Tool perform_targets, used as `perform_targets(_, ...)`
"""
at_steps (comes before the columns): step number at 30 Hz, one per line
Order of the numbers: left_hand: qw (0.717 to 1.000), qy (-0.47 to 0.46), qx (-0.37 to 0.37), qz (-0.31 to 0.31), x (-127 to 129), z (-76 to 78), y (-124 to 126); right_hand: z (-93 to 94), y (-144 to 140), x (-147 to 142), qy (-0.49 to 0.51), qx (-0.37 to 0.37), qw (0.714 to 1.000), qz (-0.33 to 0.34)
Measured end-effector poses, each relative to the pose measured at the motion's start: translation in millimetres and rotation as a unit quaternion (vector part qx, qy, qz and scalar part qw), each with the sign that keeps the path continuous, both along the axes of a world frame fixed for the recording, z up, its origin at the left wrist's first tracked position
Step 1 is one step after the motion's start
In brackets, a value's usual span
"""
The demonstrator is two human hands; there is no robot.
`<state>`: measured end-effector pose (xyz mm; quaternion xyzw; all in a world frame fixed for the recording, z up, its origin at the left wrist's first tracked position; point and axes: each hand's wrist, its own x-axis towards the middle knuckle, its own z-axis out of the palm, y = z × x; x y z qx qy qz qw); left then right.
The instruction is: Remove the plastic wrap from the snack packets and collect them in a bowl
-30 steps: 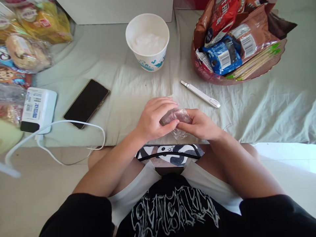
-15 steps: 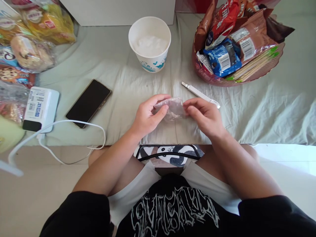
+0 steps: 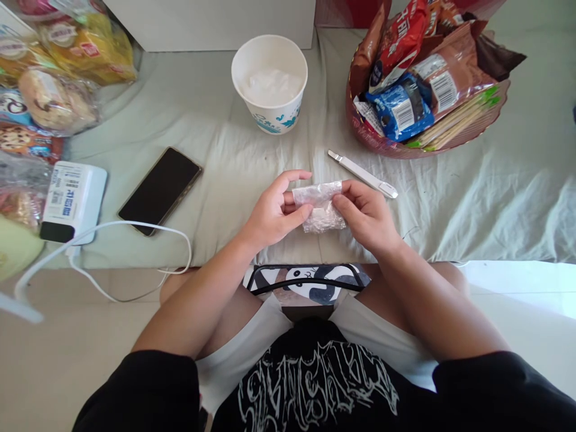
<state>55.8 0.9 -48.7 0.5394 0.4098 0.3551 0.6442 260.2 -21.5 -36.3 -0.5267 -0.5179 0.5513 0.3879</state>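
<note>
Between my two hands is a small clear plastic bag (image 3: 320,207), crinkled, with whitish contents low in it that I cannot make out. My left hand (image 3: 276,207) grips its left edge between thumb and fingers, the index finger stretched out above. On the right side, my right hand (image 3: 366,213) pinches the bag with thumb and fingertips. Just beyond that hand lies a white utility knife (image 3: 362,174) with its metal end pointing up and left. Farther back stands a white paper tub (image 3: 270,111) with blue print and something white inside.
A pink glass bowl (image 3: 391,147) of packaged snacks stands back right. To the left are a black phone (image 3: 161,191), a white device (image 3: 74,201) with a white cable (image 3: 148,222), and bagged snacks (image 3: 58,99). The cloth's front edge runs above my lap.
The bag has turned flatter and now shows more of its face, hanging slightly lower. My right hand has moved left and taken a firmer pinch on it.
</note>
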Motion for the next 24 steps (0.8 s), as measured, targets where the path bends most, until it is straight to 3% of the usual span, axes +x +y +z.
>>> perform_targets(5, 1.000, -0.023, -0.007, -0.014, 3, -2.5, 2, -7.7, 0, 2, -0.027, -0.013, 0.999, 0.016)
perform_targets(10, 0.999, -0.019, -0.012, -0.030, 6, -3.0, 2, -12.0, -4, 2, -0.042, 0.030, 0.999, -0.008)
perform_targets(15, 0.997, -0.069, 0.000, 0.029, -1, -4.6, 17, 1.2, -6, 2, -0.140, 0.090, 0.984, -0.065)
perform_targets(18, 0.993, -0.086, 0.002, 0.081, -9, -1.1, 29, 22.5, 16, 1, -0.209, 0.184, 0.954, -0.112)
perform_targets(20, 0.991, -0.097, 0.010, 0.093, -14, 3.2, 33, 42.5, 46, -5, -0.274, 0.255, 0.918, -0.130)
perform_targets(22, 0.990, -0.105, 0.017, 0.093, -19, 7.7, 34, 63.1, 83, -19, -0.350, 0.311, 0.874, -0.130)
perform_targets(24, 0.989, -0.111, 0.023, 0.091, -23, 11.2, 34, 79.3, 122, -40, -0.421, 0.332, 0.840, -0.087)
